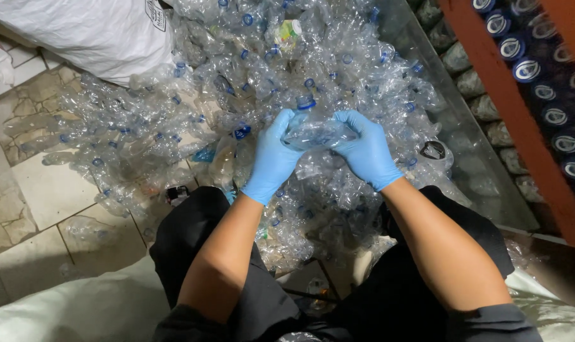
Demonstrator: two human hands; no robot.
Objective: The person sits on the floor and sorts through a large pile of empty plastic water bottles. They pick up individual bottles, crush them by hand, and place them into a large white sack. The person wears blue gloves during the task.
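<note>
Bottle (318, 132), clear and crushed with a blue cap, is held level above the near edge of the pile (173, 133) on the tiled floor (47, 190), gripped at both ends, apparently for squeezing flat. Left hand (273, 158) wraps its left end, fingers curled; right hand (365, 152) clamps the right end, thumb on top.

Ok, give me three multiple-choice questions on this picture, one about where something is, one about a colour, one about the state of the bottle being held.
1. Where is the white sack?
A. upper left, beside the pile
B. on the person's lap
C. on the right shelf

2. What colour are the gloves?
A. yellow
B. blue
C. black

3. How is the clear bottle held?
A. by the left hand alone
B. lying loose on the pile of bottles
C. between both hands

Answers: 1 A, the sack lies at the pile's upper-left edge. 2 B, both gloves are light blue. 3 C, the left hand and right hand both grip it.
</note>
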